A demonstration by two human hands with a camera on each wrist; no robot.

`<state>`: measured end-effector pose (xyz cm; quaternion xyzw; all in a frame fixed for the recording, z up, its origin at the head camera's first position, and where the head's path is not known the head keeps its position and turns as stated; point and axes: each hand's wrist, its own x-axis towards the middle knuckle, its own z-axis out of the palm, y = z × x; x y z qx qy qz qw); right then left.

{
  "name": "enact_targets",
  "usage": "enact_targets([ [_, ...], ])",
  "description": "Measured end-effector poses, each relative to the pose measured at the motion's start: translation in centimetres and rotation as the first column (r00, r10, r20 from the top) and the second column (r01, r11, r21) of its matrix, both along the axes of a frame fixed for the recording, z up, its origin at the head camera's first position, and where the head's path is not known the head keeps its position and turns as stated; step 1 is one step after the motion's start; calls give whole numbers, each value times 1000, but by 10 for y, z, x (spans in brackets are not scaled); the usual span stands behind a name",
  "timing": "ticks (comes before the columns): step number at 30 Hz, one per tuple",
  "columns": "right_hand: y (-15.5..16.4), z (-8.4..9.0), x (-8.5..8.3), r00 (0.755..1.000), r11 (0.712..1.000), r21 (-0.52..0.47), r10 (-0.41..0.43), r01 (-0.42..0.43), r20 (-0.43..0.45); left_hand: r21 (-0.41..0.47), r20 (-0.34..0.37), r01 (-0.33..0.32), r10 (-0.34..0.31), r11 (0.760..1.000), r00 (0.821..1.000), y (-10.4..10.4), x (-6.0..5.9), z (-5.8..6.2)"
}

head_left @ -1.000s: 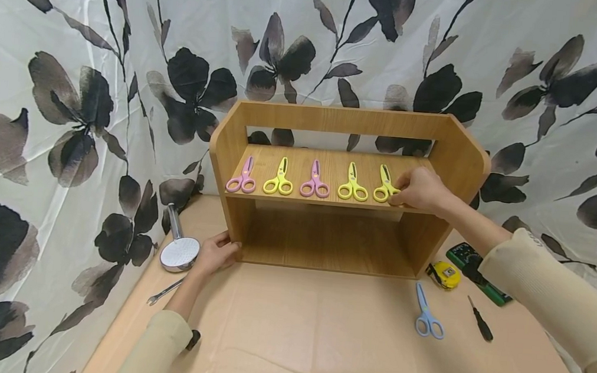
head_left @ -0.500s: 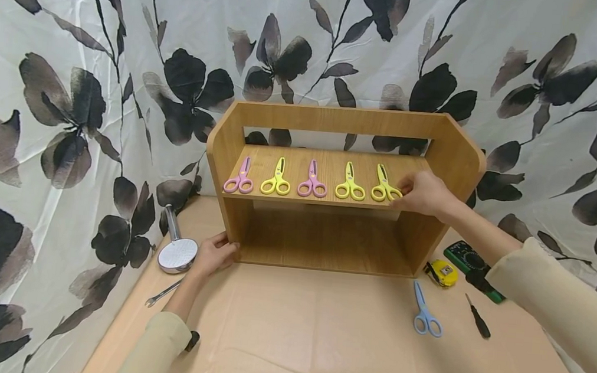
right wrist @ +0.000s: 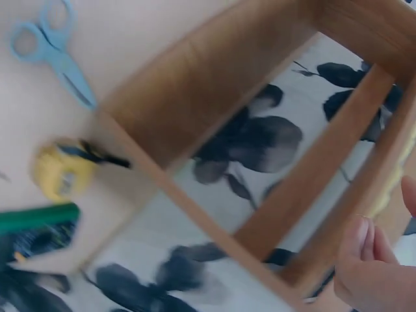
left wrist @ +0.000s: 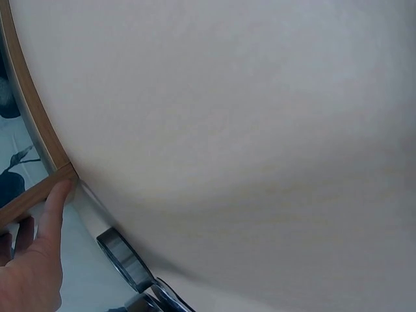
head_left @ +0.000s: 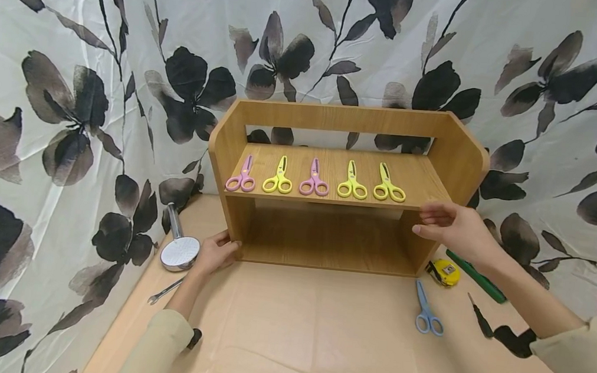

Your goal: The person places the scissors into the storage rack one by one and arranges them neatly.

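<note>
Above right hand [head_left: 452, 226]: yellow scissors [head_left: 389, 187]

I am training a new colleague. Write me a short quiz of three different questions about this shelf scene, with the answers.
1. How many small plastic scissors lie on the upper board of the wooden shelf unit?
2. True or false: the right hand holds a pair of scissors.
3. What does the left hand touch: A) the round chrome shower head, B) the shelf unit's lower left corner, C) the light blue scissors?

Key: 1. Five: two pink, three yellow. 2. False; it hovers empty, fingers relaxed. 3. B.
</note>
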<state>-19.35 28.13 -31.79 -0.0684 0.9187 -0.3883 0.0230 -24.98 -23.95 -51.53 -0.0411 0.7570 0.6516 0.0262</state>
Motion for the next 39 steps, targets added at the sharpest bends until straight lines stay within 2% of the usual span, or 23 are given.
enact_targets([
  [4,18,-33,17,999,999,-31,-33,32,-21,-8,-2,-1,1,1000,1000,1,-1,-1],
  [11,48,-94,40,998,994,-97,-51,56,48,4,11,4,-4,1000,1000,3,-3,-2],
  [18,73,-149,54,995,972,-228,-44,64,91,6,7,2,-2,1000,1000,5,-5,2],
  [23,82,-184,60,989,972,-220,-54,84,138,0,7,-6,6,1000,1000,6,-5,0],
  [26,85,-199,63,980,971,-219,-53,95,190,-4,2,-12,12,1000,1000,5,-5,-1],
  [30,88,-215,66,969,954,-275,-52,120,242,-7,-5,-14,14,1000,1000,4,-4,-2],
  [34,86,-227,68,972,945,-305,-48,118,229,-6,-5,-13,13,1000,1000,3,-2,-3],
  [39,83,-236,69,978,952,-284,-61,117,198,14,10,-12,12,1000,1000,2,0,-2],
])
